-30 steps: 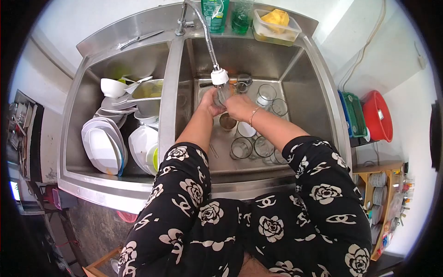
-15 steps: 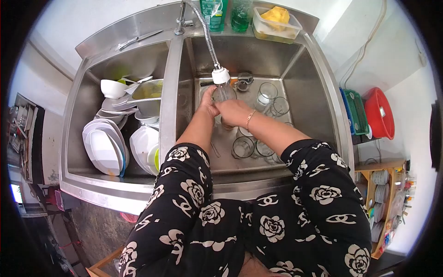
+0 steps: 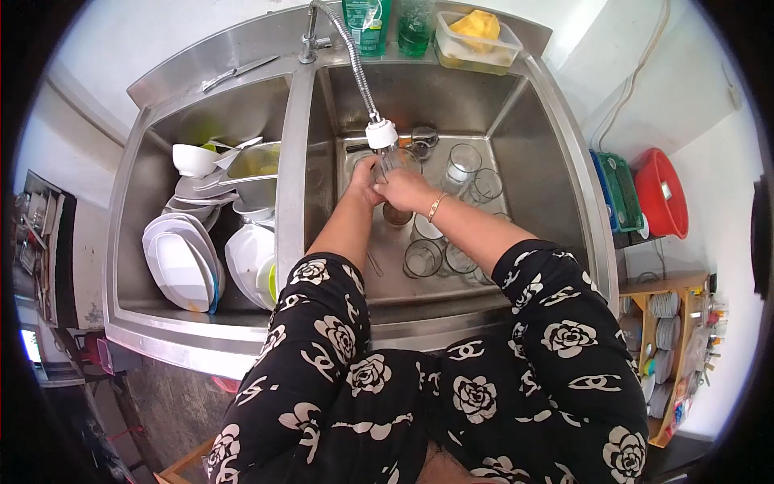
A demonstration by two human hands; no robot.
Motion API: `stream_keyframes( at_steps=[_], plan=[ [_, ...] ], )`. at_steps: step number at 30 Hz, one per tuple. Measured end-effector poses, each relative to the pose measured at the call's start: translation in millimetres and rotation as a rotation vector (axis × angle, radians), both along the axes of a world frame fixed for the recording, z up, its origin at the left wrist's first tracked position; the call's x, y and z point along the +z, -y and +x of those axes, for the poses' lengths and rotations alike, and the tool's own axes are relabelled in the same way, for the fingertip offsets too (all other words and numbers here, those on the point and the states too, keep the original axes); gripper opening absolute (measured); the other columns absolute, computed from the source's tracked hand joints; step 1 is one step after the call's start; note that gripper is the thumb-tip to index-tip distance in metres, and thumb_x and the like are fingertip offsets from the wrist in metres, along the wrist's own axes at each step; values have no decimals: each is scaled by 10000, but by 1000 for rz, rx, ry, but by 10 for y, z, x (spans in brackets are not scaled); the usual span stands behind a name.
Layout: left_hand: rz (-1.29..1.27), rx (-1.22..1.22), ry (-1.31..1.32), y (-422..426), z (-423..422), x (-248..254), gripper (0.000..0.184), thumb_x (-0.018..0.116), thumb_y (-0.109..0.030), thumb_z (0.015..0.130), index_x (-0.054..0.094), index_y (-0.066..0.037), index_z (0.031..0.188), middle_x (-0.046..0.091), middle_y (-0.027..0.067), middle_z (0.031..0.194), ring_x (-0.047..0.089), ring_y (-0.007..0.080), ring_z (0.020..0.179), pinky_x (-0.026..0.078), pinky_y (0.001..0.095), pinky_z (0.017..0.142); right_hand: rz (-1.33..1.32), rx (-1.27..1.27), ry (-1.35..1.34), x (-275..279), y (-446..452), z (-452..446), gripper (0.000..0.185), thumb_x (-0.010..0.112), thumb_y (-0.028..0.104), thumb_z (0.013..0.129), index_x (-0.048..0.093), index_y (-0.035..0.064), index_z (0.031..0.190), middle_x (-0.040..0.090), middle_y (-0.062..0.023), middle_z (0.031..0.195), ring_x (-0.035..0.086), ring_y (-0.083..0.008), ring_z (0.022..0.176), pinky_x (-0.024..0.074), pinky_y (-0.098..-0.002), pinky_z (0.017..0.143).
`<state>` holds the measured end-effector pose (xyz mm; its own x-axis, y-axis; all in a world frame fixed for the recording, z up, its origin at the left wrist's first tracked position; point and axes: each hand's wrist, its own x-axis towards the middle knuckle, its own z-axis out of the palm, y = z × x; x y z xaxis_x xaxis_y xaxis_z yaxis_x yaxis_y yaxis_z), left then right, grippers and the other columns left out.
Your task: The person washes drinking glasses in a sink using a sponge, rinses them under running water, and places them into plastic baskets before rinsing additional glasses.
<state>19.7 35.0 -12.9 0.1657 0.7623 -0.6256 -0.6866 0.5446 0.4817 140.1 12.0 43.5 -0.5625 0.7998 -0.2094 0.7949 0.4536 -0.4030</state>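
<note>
Both my hands are over the right sink basin (image 3: 548, 153), close together under the white spray head (image 3: 381, 134) of the flexible faucet. My left hand (image 3: 367, 179) curls round one side of a clear drinking glass (image 3: 401, 158). From the other side my right hand (image 3: 405, 189), with a bracelet at the wrist, closes on the same glass. Water appears to run from the spray head into or over it. Several clear glasses stand on the basin floor, such as one glass (image 3: 423, 258) below my right forearm and another glass (image 3: 486, 185) farther right.
The left basin holds stacked white plates (image 3: 179, 270), a white bowl (image 3: 193, 160) and a metal pan (image 3: 254, 165). A knife (image 3: 234, 73) lies on the back ledge. Behind the right basin are a green pouch (image 3: 367, 28), a green bottle (image 3: 414, 32) and a plastic tub (image 3: 477, 52) with a yellow cloth or sponge.
My hands and the glass stay under the spray head, with a slight shift in grip. The whole view has moved a little.
</note>
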Motion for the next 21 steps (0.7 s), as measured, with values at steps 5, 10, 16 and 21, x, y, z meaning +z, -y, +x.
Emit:
stream_keyframes(
  at_steps=[5,10,16,21],
  plan=[
    [-4,19,125,-37,-46,-119,358,479,-344,851,586,-64,1048,637,147,1019,611,334,931,487,525,812,182,300,275,144,12,146,314,503,272,863,683,15,879,663,-196,916,632,-368,871,483,-452,765],
    [127,33,19,-108,-37,-257,348,478,-332,851,589,-65,1044,633,146,1026,603,333,956,467,519,857,0,13,-69,107,99,-1,279,529,255,850,664,22,923,659,-194,916,635,-355,885,482,-455,777],
    [21,81,143,28,18,-2,318,494,-316,844,591,-77,1030,633,142,1010,609,330,921,471,507,853,143,151,126,59,-8,132,226,557,186,789,676,4,848,657,-213,865,631,-361,891,479,-460,764],
    [79,81,160,-75,-34,-231,319,477,-323,854,594,-84,1029,642,124,1004,611,314,924,478,504,834,46,160,-200,-170,45,102,246,523,225,836,633,30,938,645,-206,915,621,-365,880,472,-440,770]
  ],
)
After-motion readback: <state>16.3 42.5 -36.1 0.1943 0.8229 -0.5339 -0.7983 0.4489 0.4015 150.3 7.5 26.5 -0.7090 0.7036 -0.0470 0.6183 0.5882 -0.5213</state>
